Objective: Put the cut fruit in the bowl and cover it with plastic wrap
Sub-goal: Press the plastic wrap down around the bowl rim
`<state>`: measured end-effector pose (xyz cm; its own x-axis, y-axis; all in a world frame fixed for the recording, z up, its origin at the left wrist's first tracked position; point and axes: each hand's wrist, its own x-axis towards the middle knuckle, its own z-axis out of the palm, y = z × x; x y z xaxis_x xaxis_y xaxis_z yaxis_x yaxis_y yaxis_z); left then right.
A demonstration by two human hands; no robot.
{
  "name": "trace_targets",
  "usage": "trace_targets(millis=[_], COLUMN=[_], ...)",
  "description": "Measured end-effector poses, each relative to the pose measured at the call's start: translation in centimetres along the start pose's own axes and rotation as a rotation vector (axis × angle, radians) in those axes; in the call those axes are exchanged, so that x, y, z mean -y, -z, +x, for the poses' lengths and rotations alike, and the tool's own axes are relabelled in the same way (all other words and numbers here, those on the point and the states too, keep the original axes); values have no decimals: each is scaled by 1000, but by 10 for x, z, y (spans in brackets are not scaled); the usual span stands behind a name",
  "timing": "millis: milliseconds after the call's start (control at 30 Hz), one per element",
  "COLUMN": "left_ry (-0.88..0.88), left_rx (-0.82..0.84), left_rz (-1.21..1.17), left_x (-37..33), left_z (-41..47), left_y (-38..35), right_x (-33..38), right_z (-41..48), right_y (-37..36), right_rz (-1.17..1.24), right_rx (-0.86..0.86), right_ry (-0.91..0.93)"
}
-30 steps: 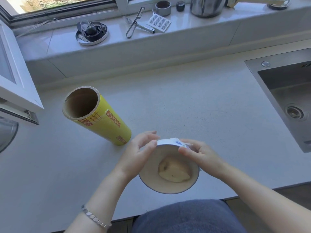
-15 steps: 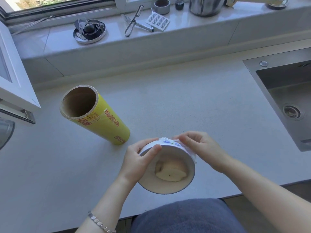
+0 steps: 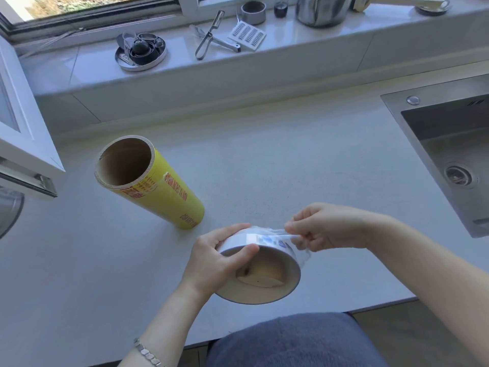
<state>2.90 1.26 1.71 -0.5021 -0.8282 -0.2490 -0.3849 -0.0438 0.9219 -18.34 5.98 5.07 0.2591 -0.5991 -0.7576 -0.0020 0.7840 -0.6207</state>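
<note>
A white bowl [image 3: 254, 296] is tipped toward me at the counter's near edge, with a pale piece of cut fruit [image 3: 264, 276] inside. My left hand [image 3: 217, 260] grips the bowl's left rim, thumb over the edge. My right hand [image 3: 328, 229] pinches clear plastic wrap [image 3: 299, 247] against the bowl's far outer wall. The wrap is thin and hard to see over the opening. A yellow roll of plastic wrap [image 3: 158, 189] lies on the counter to the left of the bowl.
A steel sink [image 3: 449, 154] is set into the white counter [image 3: 264, 160] at the right. The windowsill behind holds a metal dish of small parts [image 3: 140, 51], a peeler [image 3: 209, 35], a grater [image 3: 247, 35] and a pot [image 3: 322, 9]. An open window frame [image 3: 23, 144] juts in at left.
The bowl has tilted further toward me. My right hand has moved out to the right along the bowl's far wall, pulling the wrap. My left hand's grip stays on the left rim.
</note>
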Motion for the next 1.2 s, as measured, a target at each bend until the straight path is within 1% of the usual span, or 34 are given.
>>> trace_targets(millis=[100,167,200,300,333,400,467,500,567,667,733,867,1000,1067,1200], left_ry=[-2,-4,-5,-12,-20,-28,-40,-53,-77,-119,-155,-205,-202,-194,-193], left_rx=[34,39,40,63,79,94,95,96,97,97,98,62,26,24,30], left_rz=[14,6,1,14,21,15,-7,-12,-17,-7,14,47,15,-6,-28], left_x=[1,2,2,3,3,3,3,2,1,-1,-3,-4,-2,-2,-4], left_z=[-1,-2,-3,-3,-4,-4,-5,-5,-6,-7,-7,-8,-9,-10,-9], left_y=[-3,-6,-6,-5,-4,-4,-5,-5,-6,-5,-5,-6,-5,-4,-1], right_x=[3,2,0,-11,-16,-25,-29,-29,-27,-26,-27,-27,-22,-20,-19], right_z=[0,1,3,10,14,22,28,29,27,26,28,30,30,30,28], right_y=[2,0,0,-3,-5,-13,-23,-27,-35,-43,-45,-44,-42,-41,-40], right_rz=[-138,-176,-136,84,168,348,510,576,610,434,351,311,231,245,283], right_rx=[51,36,14,-97,-105,-47,1,-30,-186,-461,-543,-540,-511,-467,-393], right_ry=[-114,-75,-17,207,280,380,423,429,434,398,364,280,153,88,32])
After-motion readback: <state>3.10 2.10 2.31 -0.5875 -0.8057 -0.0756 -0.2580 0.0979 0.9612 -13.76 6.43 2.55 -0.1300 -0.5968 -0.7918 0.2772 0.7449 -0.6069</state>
